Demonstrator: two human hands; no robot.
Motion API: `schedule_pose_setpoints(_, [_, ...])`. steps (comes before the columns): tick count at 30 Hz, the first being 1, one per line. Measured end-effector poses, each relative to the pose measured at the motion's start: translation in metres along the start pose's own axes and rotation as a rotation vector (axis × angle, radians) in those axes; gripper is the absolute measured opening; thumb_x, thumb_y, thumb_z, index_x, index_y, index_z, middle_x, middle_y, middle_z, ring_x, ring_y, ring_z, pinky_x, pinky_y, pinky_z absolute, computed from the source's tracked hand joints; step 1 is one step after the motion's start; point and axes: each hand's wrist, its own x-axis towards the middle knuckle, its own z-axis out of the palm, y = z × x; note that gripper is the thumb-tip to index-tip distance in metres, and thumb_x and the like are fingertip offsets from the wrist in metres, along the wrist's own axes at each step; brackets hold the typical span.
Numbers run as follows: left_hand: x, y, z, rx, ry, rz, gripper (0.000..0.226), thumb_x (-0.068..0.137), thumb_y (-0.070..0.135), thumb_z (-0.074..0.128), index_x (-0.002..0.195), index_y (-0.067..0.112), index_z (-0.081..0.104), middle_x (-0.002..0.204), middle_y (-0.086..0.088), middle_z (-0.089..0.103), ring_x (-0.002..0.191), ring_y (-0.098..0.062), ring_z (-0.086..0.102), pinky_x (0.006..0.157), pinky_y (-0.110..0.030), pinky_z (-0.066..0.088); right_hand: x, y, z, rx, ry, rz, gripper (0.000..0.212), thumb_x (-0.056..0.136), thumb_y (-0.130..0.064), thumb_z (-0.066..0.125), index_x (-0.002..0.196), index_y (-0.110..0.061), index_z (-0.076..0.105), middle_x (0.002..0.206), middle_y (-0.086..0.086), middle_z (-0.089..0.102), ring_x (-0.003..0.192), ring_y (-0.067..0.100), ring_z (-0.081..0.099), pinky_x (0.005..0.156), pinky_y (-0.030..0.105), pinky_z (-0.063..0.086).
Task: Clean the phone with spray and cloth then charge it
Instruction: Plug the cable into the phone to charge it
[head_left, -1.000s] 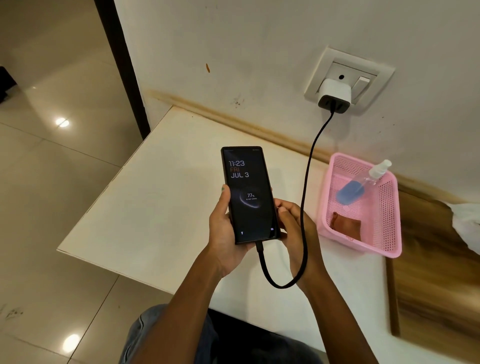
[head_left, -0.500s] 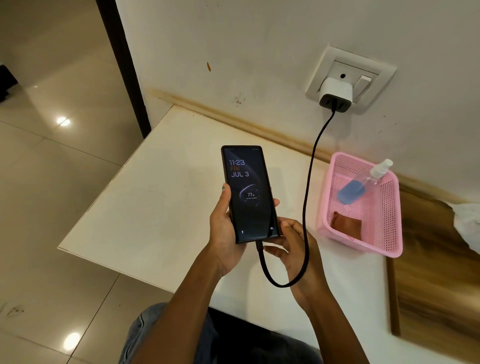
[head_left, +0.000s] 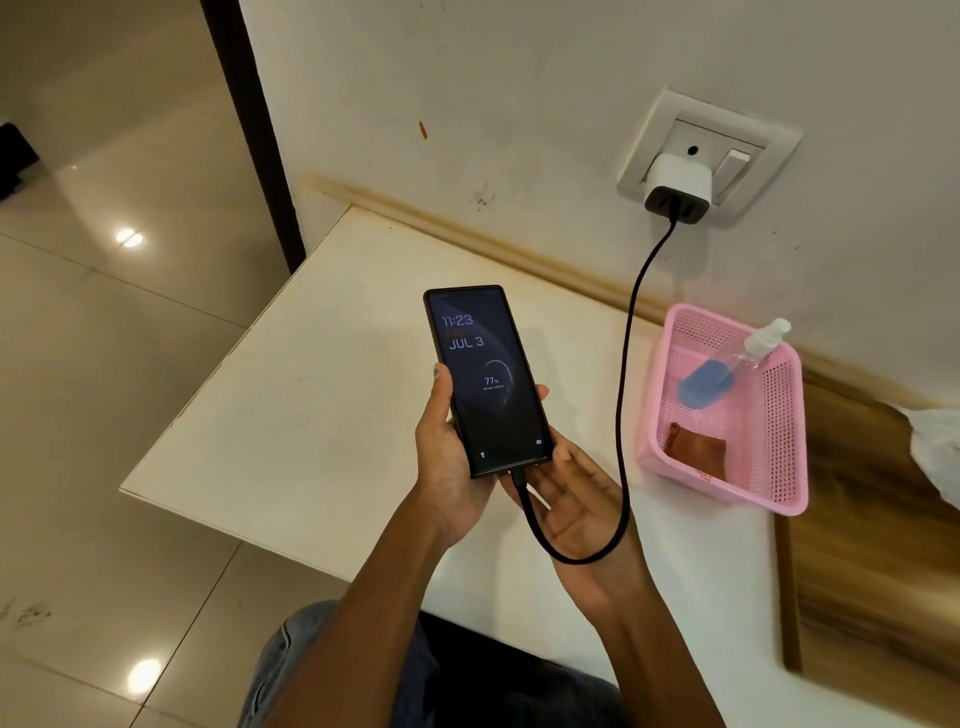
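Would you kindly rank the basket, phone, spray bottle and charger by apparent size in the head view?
1. Basket
2. Phone, though nearer the camera
3. Spray bottle
4. Charger

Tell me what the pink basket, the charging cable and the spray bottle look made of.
Pink basket: moulded plastic, going by its perforated mesh walls. Charging cable: likely braided fabric sheath, matte and faintly textured. Spray bottle: clear plastic, blue liquid visible inside, white opaque nozzle.

Head camera, looking down (steeply), close above table (head_left: 291, 415)
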Motion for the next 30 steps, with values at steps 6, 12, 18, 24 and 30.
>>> schedule_pose_setpoints(6, [-0.001,0.000,0.001,0.002,0.018,-0.003,0.061,0.093,0.061,0.028,0.135,0.023,0.050,0.119,-0.016,0.065,0.099,-0.026,0.065,0.080,-0.037,0.055,0.000,-0.001,0.006,-0.014,0.007,-0.035,0.028,0.096,-0.013,0.041,0.115,-0.008,0.060,0.104,0.007,0.072,0.099,0.025,0.067,0.084,0.031,0.054])
schedule_pose_setpoints(12, [-0.001,0.000,0.000,-0.018,0.044,-0.048,0.063,0.092,0.064,0.028,0.133,0.023,0.053,0.123,-0.014,0.065,0.107,-0.028,0.062,0.089,-0.040,0.051,0.004,-0.004,0.005,-0.065,0.000,-0.067,0.030,0.096,-0.010,0.037,0.119,-0.004,0.056,0.107,0.009,0.069,0.101,0.025,0.065,0.085,0.030,0.053])
schedule_pose_setpoints(18, [0.002,0.003,-0.007,-0.095,0.189,-0.054,0.070,0.087,0.073,0.020,0.127,0.029,0.058,0.120,-0.005,0.068,0.109,-0.026,0.064,0.088,-0.042,0.051,0.010,-0.003,-0.002,-0.128,-0.011,-0.091,0.028,0.090,-0.014,0.045,0.113,-0.007,0.060,0.102,0.007,0.072,0.097,0.023,0.068,0.082,0.031,0.056])
schedule_pose_setpoints(24, [0.004,0.006,-0.010,-0.227,0.364,-0.043,0.067,0.089,0.071,0.030,0.125,0.022,0.058,0.121,-0.010,0.063,0.113,-0.029,0.058,0.099,-0.047,0.044,0.018,-0.001,-0.020,-0.171,0.066,-0.014,0.026,0.096,-0.015,0.044,0.111,-0.010,0.064,0.107,0.008,0.071,0.098,0.026,0.066,0.081,0.035,0.054])
schedule_pose_setpoints(30, [0.003,0.009,-0.010,-0.314,0.463,-0.027,0.063,0.088,0.068,0.036,0.115,0.017,0.062,0.112,-0.009,0.066,0.102,-0.025,0.062,0.080,-0.040,0.050,0.034,-0.009,-0.024,-0.100,0.135,0.114,0.020,0.090,-0.012,0.052,0.104,-0.008,0.067,0.096,0.010,0.073,0.085,0.022,0.071,0.064,0.026,0.058])
